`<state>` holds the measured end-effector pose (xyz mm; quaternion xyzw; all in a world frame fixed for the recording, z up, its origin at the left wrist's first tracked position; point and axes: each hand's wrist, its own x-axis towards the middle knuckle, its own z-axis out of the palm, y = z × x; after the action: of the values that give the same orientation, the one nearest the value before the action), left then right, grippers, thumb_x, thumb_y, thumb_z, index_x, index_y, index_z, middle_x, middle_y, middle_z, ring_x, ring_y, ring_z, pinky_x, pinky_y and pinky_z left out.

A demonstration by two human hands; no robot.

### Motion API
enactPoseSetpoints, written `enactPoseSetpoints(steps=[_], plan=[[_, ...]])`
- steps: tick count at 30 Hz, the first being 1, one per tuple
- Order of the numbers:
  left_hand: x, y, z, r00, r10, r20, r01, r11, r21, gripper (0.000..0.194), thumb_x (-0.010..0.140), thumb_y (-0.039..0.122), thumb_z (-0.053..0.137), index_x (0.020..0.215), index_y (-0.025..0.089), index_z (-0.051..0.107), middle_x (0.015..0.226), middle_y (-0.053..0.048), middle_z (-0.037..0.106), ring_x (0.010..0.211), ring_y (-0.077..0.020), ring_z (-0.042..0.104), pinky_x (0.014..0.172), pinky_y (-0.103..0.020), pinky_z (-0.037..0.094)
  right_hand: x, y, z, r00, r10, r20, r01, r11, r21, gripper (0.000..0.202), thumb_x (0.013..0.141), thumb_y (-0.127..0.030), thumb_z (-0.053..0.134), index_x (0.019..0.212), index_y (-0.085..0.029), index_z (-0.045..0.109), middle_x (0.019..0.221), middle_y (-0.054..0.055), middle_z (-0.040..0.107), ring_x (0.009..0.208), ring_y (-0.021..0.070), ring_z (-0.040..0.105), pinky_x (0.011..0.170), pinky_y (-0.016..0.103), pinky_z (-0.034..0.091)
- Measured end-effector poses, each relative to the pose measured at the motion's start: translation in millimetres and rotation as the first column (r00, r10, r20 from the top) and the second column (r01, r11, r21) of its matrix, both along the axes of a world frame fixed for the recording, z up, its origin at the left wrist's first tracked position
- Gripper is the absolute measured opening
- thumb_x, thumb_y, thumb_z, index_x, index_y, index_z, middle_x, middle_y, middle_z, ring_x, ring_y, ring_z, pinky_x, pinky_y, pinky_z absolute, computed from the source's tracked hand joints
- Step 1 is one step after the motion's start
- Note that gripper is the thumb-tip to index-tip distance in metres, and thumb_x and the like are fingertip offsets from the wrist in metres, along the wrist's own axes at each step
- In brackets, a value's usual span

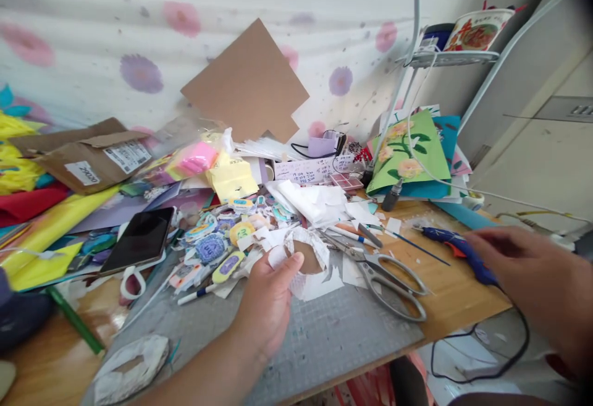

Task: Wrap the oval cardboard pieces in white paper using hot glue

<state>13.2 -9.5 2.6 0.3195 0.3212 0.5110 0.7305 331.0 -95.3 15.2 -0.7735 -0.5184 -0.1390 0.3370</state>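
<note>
My left hand (273,301) is closed, thumb on top, on a white paper-wrapped cardboard piece (319,242) with a bare brown middle. It is held above the grey cutting mat (324,338). Torn white paper (322,283) lies about it. My right hand (542,288), blurred, is at the blue hot glue gun (475,261) on the right of the table; whether its fingers grip the gun I cannot tell. Between the hands lie large grey scissors (382,270), open. A similar wrapped piece (152,356) rests at the mat's lower left.
A heap of small paper cutouts (210,248) spreads behind my left hand. Left of it lies a phone (139,239), with a cardboard box (92,162) behind. A thin blue brush (419,248) lies near the gun. The gun's black cord (463,381) hangs past the table edge.
</note>
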Motion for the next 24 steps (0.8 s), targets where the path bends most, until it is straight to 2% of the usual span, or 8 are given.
enactPoseSetpoints(steps=[1,3,4,6,11,19,21,24], plan=[[-0.1,-1.2,0.0,1.000,-0.006,-0.003,0.006,1.000,-0.003,0.030,0.075,0.018,0.068,0.104,0.016,0.064,0.095,-0.006,0.073,0.087,-0.0198,0.067,0.077,-0.030,0.050,-24.6,1.2,2.0,0.985,0.129,0.117,-0.142,0.984,0.107,0.010,0.079,-0.030,0.062,0.079,-0.021,0.067,0.072,0.008,0.069,0.064,0.0203,0.063,0.057,0.032,0.045],[-0.4,-2.7,0.1,1.000,-0.021,-0.009,0.021,1.000,-0.015,0.027,0.075,0.019,0.068,0.101,0.014,0.064,0.094,-0.008,0.073,0.081,-0.0201,0.068,0.074,-0.031,0.050,-73.2,6.9,1.3,0.811,0.506,0.294,-0.549,0.832,0.081,0.006,0.081,-0.019,0.060,0.084,-0.023,0.064,0.075,0.004,0.067,0.068,0.0175,0.063,0.063,0.029,0.049],[-0.6,-3.0,0.4,0.999,-0.032,-0.006,0.032,0.999,-0.019,0.028,0.075,0.020,0.068,0.101,0.014,0.063,0.095,-0.008,0.073,0.080,-0.0202,0.068,0.073,-0.031,0.050,-94.1,11.1,-0.8,0.731,0.600,0.325,-0.650,0.758,0.063,0.011,0.081,-0.017,0.062,0.089,-0.024,0.063,0.080,0.004,0.066,0.072,0.0167,0.063,0.065,0.028,0.050],[-1.0,-3.4,1.5,0.998,-0.058,0.010,0.058,0.998,-0.026,0.031,0.075,0.021,0.068,0.105,0.015,0.062,0.098,-0.008,0.072,0.080,-0.0200,0.068,0.072,-0.031,0.051,-124.6,20.9,-6.5,0.650,0.697,0.302,-0.739,0.672,0.040,0.019,0.080,-0.016,0.065,0.096,-0.024,0.059,0.086,0.005,0.065,0.077,0.0168,0.063,0.068,0.029,0.052],[-3.3,-4.7,5.3,0.991,-0.125,0.045,0.129,0.988,-0.091,0.033,0.074,0.020,0.069,0.106,0.015,0.064,0.095,-0.009,0.073,0.076,-0.0202,0.068,0.065,-0.029,0.050,-144.3,42.4,-14.9,0.650,0.749,0.126,-0.759,0.632,0.157,0.020,0.080,-0.018,0.066,0.095,-0.024,0.055,0.088,0.004,0.062,0.080,0.0170,0.063,0.070,0.030,0.054],[-6.5,-8.5,8.4,0.974,-0.202,0.100,0.215,0.965,-0.147,0.038,0.072,0.017,0.069,0.109,0.019,0.066,0.093,-0.006,0.074,0.075,-0.0204,0.069,0.064,-0.027,0.050,-152.1,42.1,-3.3,0.555,0.832,0.004,-0.809,0.539,0.236,0.031,0.077,-0.014,0.068,0.103,-0.027,0.058,0.081,0.002,0.069,0.073,0.0167,0.067,0.065,0.028,0.055],[-6.8,-8.8,8.4,0.970,-0.216,0.113,0.231,0.964,-0.136,0.038,0.072,0.017,0.068,0.110,0.020,0.065,0.094,-0.007,0.074,0.077,-0.0210,0.069,0.065,-0.027,0.050,-154.3,40.4,-3.1,0.542,0.839,-0.043,-0.804,0.533,0.264,0.028,0.076,-0.016,0.070,0.099,-0.027,0.060,0.082,0.003,0.071,0.073,0.0170,0.068,0.063,0.027,0.055],[-7.6,-9.0,8.1,0.969,-0.225,0.103,0.236,0.966,-0.110,0.034,0.072,0.018,0.068,0.106,0.019,0.067,0.094,-0.007,0.074,0.080,-0.0220,0.068,0.068,-0.029,0.050,-155.6,38.8,-4.9,0.535,0.822,-0.195,-0.773,0.569,0.280,0.020,0.075,-0.023,0.073,0.092,-0.026,0.062,0.075,0.002,0.070,0.065,0.0162,0.067,0.057,0.026,0.054]])
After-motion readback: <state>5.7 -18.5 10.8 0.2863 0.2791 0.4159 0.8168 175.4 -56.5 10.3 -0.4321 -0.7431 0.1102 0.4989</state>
